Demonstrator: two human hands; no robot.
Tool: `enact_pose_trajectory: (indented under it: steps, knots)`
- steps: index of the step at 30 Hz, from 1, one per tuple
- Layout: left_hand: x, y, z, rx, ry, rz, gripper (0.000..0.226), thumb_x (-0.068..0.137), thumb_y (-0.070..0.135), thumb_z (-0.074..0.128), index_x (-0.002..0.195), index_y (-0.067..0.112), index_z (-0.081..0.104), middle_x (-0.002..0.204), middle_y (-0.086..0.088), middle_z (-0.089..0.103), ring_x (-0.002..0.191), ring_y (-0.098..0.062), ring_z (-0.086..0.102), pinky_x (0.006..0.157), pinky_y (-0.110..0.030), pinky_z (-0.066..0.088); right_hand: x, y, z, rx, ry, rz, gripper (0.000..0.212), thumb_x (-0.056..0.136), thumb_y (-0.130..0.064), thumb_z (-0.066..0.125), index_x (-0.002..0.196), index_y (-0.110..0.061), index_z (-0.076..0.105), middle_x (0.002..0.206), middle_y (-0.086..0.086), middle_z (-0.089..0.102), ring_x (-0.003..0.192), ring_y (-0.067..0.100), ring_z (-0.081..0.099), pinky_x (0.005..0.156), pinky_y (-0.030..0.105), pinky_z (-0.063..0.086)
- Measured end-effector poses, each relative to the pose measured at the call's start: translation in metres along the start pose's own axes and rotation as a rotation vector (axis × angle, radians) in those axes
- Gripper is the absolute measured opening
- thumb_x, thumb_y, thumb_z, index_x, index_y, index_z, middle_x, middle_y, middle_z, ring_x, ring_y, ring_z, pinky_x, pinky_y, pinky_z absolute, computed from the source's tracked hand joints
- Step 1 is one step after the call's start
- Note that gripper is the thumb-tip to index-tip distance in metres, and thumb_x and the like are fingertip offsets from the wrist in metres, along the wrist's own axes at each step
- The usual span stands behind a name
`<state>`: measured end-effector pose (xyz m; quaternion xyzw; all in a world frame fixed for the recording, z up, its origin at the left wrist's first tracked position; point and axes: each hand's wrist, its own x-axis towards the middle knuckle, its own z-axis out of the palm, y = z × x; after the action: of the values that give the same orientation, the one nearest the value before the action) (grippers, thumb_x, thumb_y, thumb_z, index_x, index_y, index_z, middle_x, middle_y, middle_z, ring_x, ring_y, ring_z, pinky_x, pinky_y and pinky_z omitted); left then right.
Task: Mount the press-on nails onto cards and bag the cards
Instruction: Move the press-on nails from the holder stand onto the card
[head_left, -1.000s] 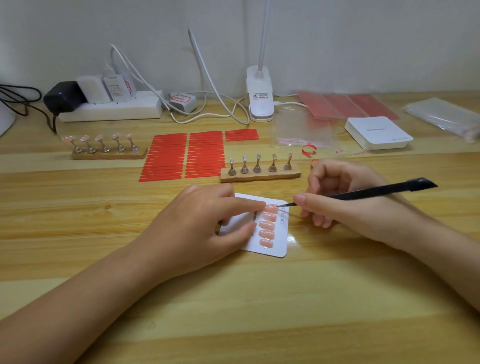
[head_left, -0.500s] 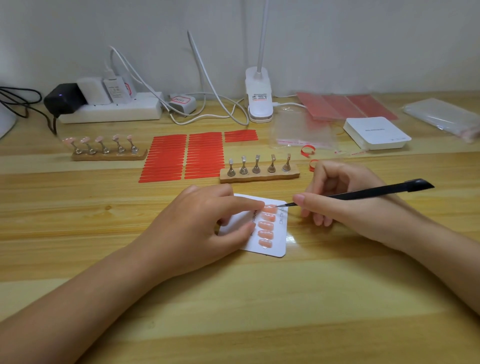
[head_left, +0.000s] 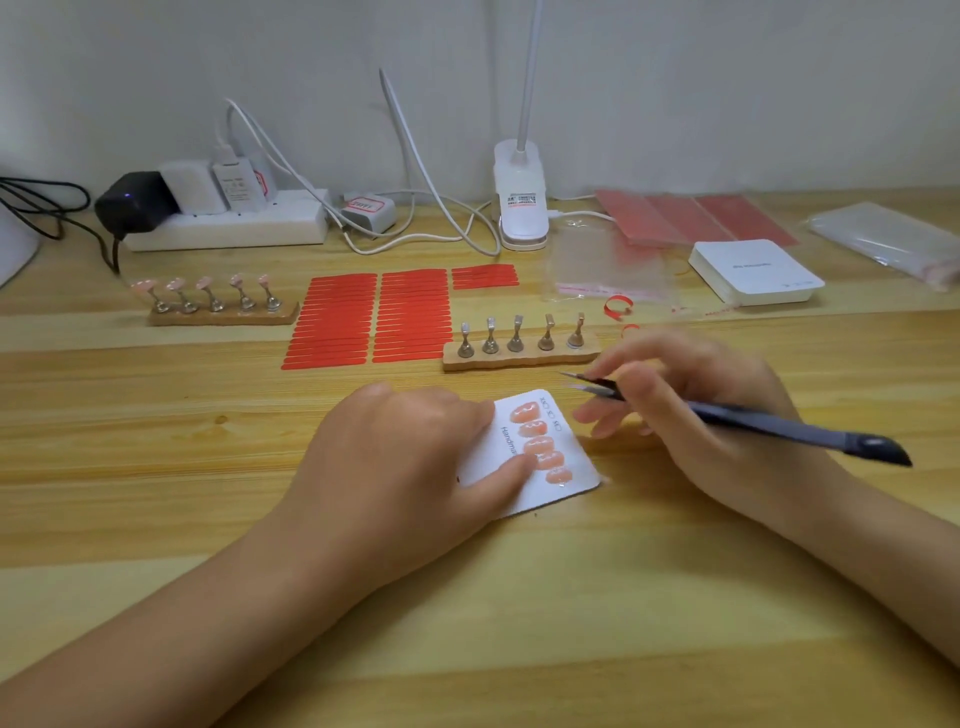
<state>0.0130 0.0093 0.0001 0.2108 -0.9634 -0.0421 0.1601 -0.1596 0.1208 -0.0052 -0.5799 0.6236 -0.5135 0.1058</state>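
Observation:
A white card (head_left: 571, 460) lies on the wooden table with several pink press-on nails (head_left: 540, 446) stuck on it in a column. My left hand (head_left: 410, 467) holds the card down, thumb pressing near the nails, fingers curled over its left part. My right hand (head_left: 691, 410) grips dark tweezers (head_left: 727, 415), their tip lifted just above and right of the card's top. An empty nail stand (head_left: 519, 351) with bare metal holders sits behind the card. A second stand (head_left: 223, 304) at left carries several pink nails.
Red adhesive strips (head_left: 374, 317) lie in sheets behind the card. A clear bag (head_left: 608, 270), a stack of white cards (head_left: 753, 273), red sheets (head_left: 691, 215) and more bags (head_left: 893, 241) are at back right. A power strip (head_left: 228, 226), cables and clip lamp (head_left: 522, 202) line the wall.
My right hand has lifted the tweezers off the top nail and drawn back to the right. My left forefinger left the top nail, and the card has turned slightly.

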Motion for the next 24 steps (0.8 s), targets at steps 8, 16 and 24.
enact_pose_trajectory:
  steps: [8,16,24]
  knots:
    - [-0.002,0.002,-0.004,0.021,0.015,0.093,0.043,0.083,0.043,0.040,0.061,0.019,0.067,0.046,0.003,0.049,0.040,-0.022,0.045,0.039,-0.022,0.021,0.003,0.005,-0.004,-0.514,-0.086,-0.117,0.036,0.090,-0.047,0.040,0.093,-0.029,0.071,0.080,-0.005,0.067,0.075,0.012,0.059,0.065,0.037,0.049]
    - [0.003,0.000,0.003,-0.321,0.063,0.164,0.031,0.080,0.047,0.049,0.081,0.025,0.071,0.061,0.015,0.040,0.050,-0.003,0.035,0.048,-0.024,0.036,0.010,0.014,-0.005,-0.271,-0.120,-0.008,0.018,0.090,-0.037,0.049,0.093,-0.035,0.067,0.090,-0.025,0.068,0.092,-0.005,0.060,0.080,0.011,0.042]
    - [0.010,-0.010,0.008,-0.186,-0.017,-0.017,0.071,0.064,0.075,0.033,0.116,0.036,0.060,0.103,0.019,0.047,0.099,0.000,0.035,0.081,-0.022,0.016,0.007,0.011,-0.004,-0.306,-0.122,-0.065,0.018,0.089,-0.031,0.054,0.096,-0.029,0.071,0.092,-0.022,0.067,0.089,-0.004,0.059,0.077,0.011,0.042]
